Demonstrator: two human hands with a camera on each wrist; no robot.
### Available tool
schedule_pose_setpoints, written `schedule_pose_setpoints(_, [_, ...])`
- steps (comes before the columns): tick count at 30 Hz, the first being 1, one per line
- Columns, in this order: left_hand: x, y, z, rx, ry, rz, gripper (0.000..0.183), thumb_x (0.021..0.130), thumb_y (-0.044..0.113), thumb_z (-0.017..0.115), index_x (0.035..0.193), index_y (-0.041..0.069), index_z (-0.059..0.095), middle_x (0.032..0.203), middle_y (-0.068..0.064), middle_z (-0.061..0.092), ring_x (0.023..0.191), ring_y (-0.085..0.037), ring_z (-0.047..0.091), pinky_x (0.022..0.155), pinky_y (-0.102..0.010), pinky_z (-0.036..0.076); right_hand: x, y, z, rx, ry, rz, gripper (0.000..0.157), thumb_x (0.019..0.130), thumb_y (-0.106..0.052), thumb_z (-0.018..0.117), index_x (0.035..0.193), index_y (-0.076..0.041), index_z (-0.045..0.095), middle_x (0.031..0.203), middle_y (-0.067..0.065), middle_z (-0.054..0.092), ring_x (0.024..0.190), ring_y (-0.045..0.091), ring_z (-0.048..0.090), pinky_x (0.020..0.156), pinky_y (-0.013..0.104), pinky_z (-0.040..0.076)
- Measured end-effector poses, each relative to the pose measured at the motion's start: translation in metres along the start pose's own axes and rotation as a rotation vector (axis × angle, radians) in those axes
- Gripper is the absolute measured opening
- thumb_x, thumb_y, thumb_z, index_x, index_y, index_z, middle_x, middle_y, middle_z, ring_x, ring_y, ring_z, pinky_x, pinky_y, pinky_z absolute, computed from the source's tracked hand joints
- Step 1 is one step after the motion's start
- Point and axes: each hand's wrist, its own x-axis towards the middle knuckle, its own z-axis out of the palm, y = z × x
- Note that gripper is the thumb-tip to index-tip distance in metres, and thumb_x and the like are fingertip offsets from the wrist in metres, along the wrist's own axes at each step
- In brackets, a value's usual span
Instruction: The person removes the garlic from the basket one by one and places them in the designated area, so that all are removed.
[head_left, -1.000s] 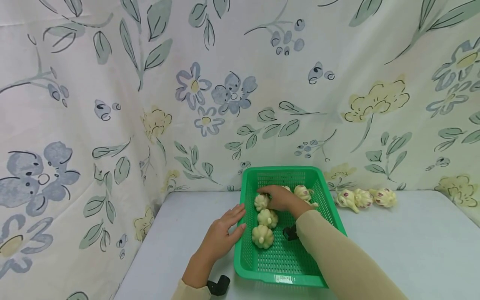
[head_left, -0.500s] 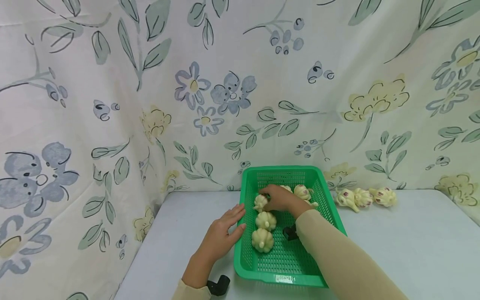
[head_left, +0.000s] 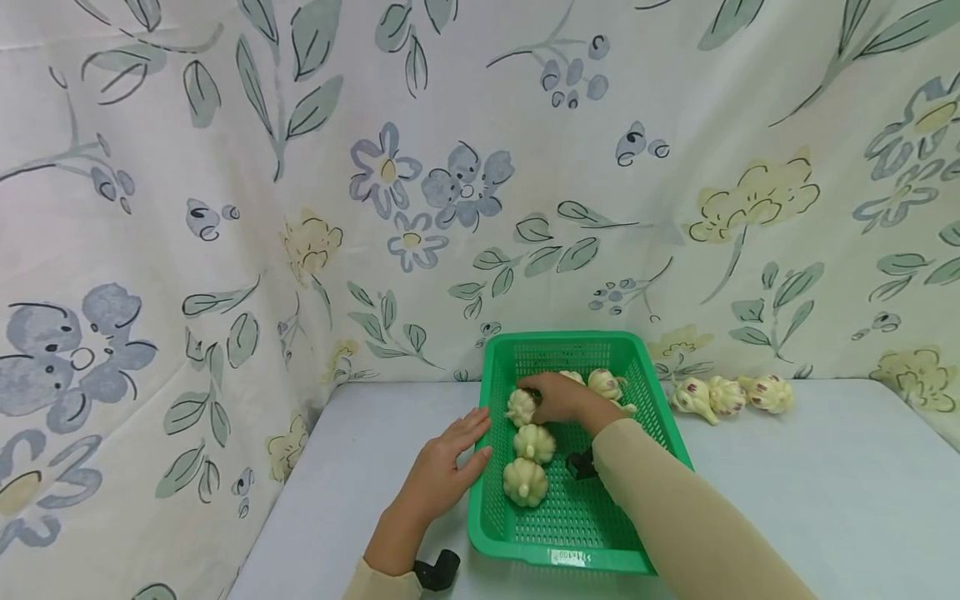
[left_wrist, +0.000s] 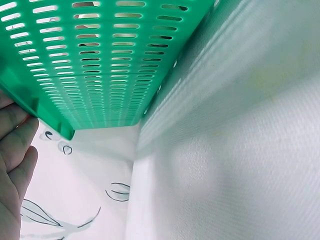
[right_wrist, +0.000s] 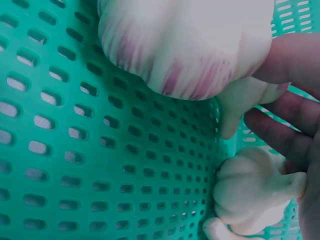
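My right hand (head_left: 558, 398) reaches into the green plastic basket (head_left: 562, 557) and grips a pale garlic bulb (head_left: 520, 407) near its back left. Two more garlic bulbs line up in front of it, a middle one (head_left: 534, 444) and a front one (head_left: 525, 482). In the right wrist view, the thumb meets the edge of a large purple-streaked bulb (right_wrist: 185, 50); the bent fingers (right_wrist: 275, 130) are by a stem, and another bulb (right_wrist: 250, 190) lies below them. My left hand (head_left: 446, 467) rests with extended fingers against the basket's left rim, also seen in its wrist view.
Further bulbs, including a purple-tinged garlic (head_left: 604, 385), sit at the basket's back right, partly behind the right hand. Three garlic bulbs (head_left: 726, 396) lie on the white table (head_left: 810, 475) right of the basket. A floral curtain (head_left: 465, 275) hangs behind.
The gripped bulb shifts and turns slightly at the right fingers. The two bulbs in front have slid a little toward the basket's front. The left hand stays still.
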Motion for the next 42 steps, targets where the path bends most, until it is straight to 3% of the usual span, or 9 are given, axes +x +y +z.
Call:
schedule_pose_setpoints(10, [0.000, 0.001, -0.002, -0.005, 0.005, 0.012, 0.048, 0.101, 0.031, 0.057, 0.142, 0.007, 0.053, 0.152, 0.004, 0.044, 0.143, -0.013, 0.038, 0.115, -0.045, 0.037, 0.000, -0.002, 0.001, 0.029, -0.004, 0.014, 0.067, 0.077, -0.011, 0.079, 0.139, -0.006, 0.055, 0.128, 0.010, 0.063, 0.115, 0.027, 0.060, 0.093, 0.042, 0.053])
schedule_pose_setpoints(19, [0.000, 0.001, -0.001, 0.000, -0.005, -0.004, 0.048, 0.101, 0.032, 0.057, 0.143, 0.008, 0.052, 0.153, 0.007, 0.043, 0.143, -0.013, 0.037, 0.115, -0.044, 0.037, 0.001, -0.002, -0.001, 0.025, 0.033, 0.010, 0.065, 0.073, -0.017, 0.079, 0.135, -0.008, 0.060, 0.121, 0.009, 0.066, 0.108, 0.024, 0.061, 0.090, 0.043, 0.054])
schedule_pose_setpoints(29, [0.001, 0.001, -0.001, 0.001, -0.008, -0.009, 0.048, 0.101, 0.032, 0.057, 0.143, 0.008, 0.053, 0.153, 0.008, 0.043, 0.143, -0.011, 0.037, 0.116, -0.042, 0.036, -0.001, -0.001, -0.004, 0.133, 0.118, 0.011, 0.067, 0.076, -0.028, 0.079, 0.137, -0.010, 0.058, 0.132, 0.008, 0.062, 0.116, 0.026, 0.060, 0.095, 0.045, 0.052])
schedule_pose_setpoints(37, [0.001, 0.001, 0.000, 0.007, -0.001, -0.013, 0.048, 0.100, 0.032, 0.058, 0.142, 0.009, 0.054, 0.152, 0.009, 0.043, 0.143, -0.011, 0.038, 0.116, -0.043, 0.036, -0.003, -0.001, -0.012, 0.237, 0.161, -0.002, 0.067, 0.078, -0.030, 0.078, 0.138, -0.008, 0.057, 0.124, 0.009, 0.064, 0.098, 0.021, 0.061, 0.075, 0.032, 0.055])
schedule_pose_setpoints(42, [0.001, 0.001, 0.000, 0.009, 0.004, -0.010, 0.048, 0.100, 0.033, 0.057, 0.142, 0.008, 0.054, 0.152, 0.009, 0.043, 0.143, -0.010, 0.037, 0.115, -0.043, 0.036, -0.006, -0.005, -0.019, 0.268, 0.194, 0.001, 0.068, 0.080, -0.033, 0.080, 0.139, -0.010, 0.056, 0.124, 0.008, 0.064, 0.102, 0.022, 0.061, 0.079, 0.034, 0.055])
